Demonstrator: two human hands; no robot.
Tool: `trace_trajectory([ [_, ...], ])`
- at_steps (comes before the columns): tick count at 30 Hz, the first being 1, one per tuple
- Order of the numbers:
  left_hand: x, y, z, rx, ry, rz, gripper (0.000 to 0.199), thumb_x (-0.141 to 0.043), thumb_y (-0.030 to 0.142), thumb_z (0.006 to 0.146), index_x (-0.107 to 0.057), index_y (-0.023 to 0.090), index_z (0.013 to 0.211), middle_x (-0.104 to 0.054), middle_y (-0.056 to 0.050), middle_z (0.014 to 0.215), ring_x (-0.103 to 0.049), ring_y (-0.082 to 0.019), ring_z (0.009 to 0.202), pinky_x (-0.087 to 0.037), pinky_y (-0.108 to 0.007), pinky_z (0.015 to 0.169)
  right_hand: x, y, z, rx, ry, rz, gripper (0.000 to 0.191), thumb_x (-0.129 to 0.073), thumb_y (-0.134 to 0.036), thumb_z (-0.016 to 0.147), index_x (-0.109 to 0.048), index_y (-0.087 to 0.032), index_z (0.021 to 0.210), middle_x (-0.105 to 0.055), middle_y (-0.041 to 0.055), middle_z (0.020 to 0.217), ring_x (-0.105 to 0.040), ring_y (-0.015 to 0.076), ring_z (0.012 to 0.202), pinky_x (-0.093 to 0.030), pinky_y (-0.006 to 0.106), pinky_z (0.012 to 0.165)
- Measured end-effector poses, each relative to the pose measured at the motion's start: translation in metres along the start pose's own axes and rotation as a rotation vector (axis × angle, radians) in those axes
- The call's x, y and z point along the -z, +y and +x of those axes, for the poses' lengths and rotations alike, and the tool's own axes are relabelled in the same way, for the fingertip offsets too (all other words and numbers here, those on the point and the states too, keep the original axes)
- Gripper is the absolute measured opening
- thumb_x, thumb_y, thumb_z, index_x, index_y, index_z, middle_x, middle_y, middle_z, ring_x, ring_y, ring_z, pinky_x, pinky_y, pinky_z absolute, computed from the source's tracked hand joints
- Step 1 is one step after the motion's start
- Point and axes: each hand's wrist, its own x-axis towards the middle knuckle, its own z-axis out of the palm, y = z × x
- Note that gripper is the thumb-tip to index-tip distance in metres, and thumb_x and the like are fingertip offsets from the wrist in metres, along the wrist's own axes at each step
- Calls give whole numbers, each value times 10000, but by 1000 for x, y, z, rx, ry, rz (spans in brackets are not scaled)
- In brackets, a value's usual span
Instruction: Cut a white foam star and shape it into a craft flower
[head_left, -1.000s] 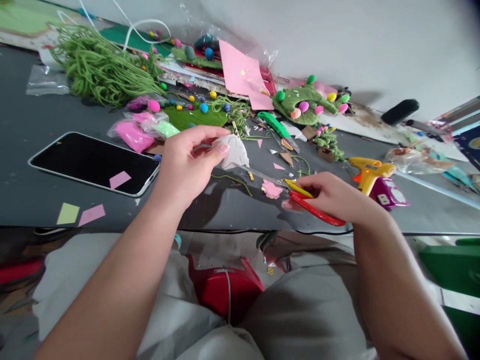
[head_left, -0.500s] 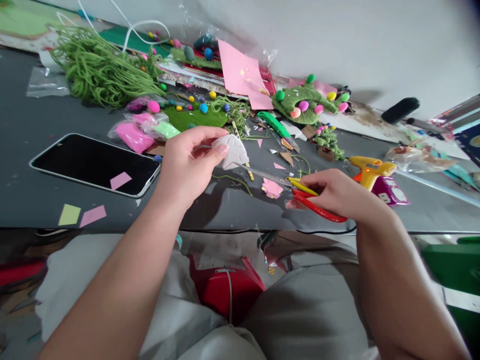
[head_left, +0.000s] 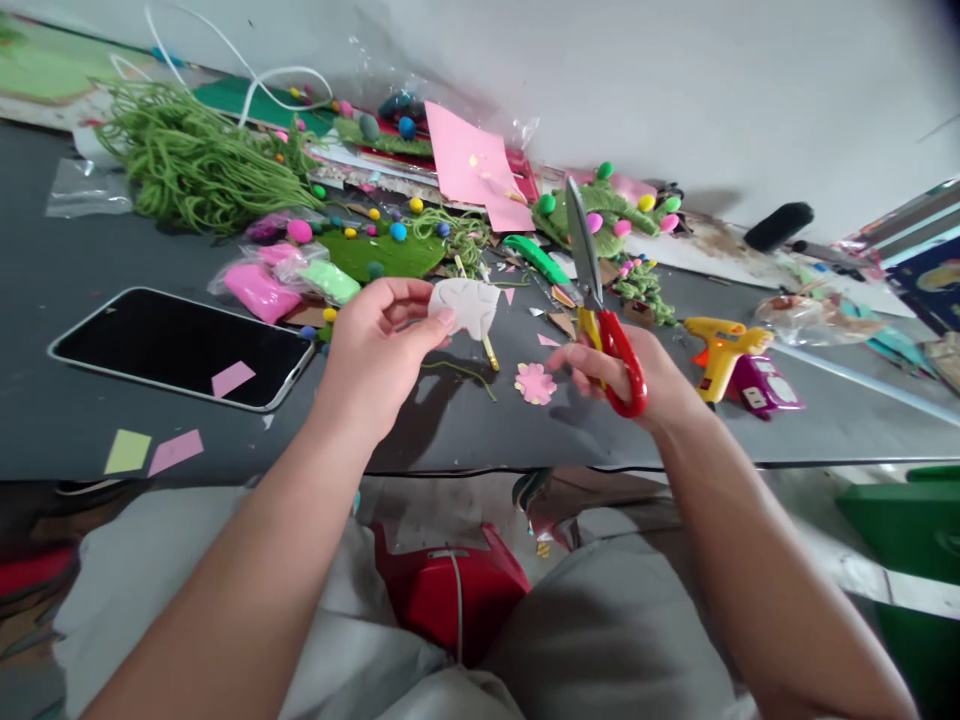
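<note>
Between thumb and fingers, my left hand (head_left: pixel 390 350) pinches a small white paper piece (head_left: pixel 466 306) with curved lines on it. My right hand (head_left: pixel 615 370) grips scissors (head_left: pixel 588 250) by their red and yellow handles, the blades pointing up and away from the paper. Below and left of the right hand's fingertips lies a pink flower cutout (head_left: pixel 535 383) on the grey table (head_left: pixel 420 430). A yellow pencil (head_left: pixel 490 352) is partly hidden behind the white paper. Beyond it rests a green-handled cutter (head_left: pixel 537 258).
A black-screened phone (head_left: pixel 165 345) lies at left, a pink paper scrap on it. Green yarn (head_left: pixel 202 150) is heaped behind. At right stands a yellow glue gun (head_left: pixel 724 345) beside a purple box (head_left: pixel 765 385). Pink paper (head_left: pixel 480 160) and felt pieces with coloured balls line the wall.
The scissors have swung away from the white paper and now point upward in my right hand. My left hand still holds the paper, which is turned slightly.
</note>
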Motion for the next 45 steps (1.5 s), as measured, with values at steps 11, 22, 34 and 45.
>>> trace_trajectory([
  [11, -21, -13, -21, 122, -115, -45, 381, -932, 228, 697, -783, 196, 1046, -757, -40, 992, -724, -180, 904, -645, -294, 778, -51, -9, 3, 143, 32, 545, 475, -946, -296, 684, -491, -215, 790, -692, -38, 781, -508, 59, 479, -370, 236, 426],
  [22, -16, -6, -21, 137, -100, -46, 367, -894, 218, 748, -788, 193, 1099, -770, -59, 1070, -720, -168, 901, -619, -235, 730, -8, 11, 29, 279, 433, 341, 321, -827, -202, 776, -506, -219, 786, -765, 76, 1147, -724, 145, 822, -555, 267, 645],
  [34, -12, -5, -16, 47, -50, -91, 351, -880, 200, 763, -793, 234, 1102, -780, -35, 1083, -711, -180, 970, -602, -266, 777, 16, -3, -5, 66, -125, -100, 517, -841, -560, 804, -489, -204, 677, -457, -50, 579, -419, 83, 508, -301, 249, 467],
  [45, -16, -6, -19, 201, -91, -225, 327, -914, 176, 717, -754, 190, 1002, -779, -45, 1008, -726, -152, 881, -616, -279, 811, -42, -14, -10, 106, 24, 351, 386, -879, -471, 785, -608, -199, 823, -747, 36, 942, -545, 91, 574, -442, 261, 533],
])
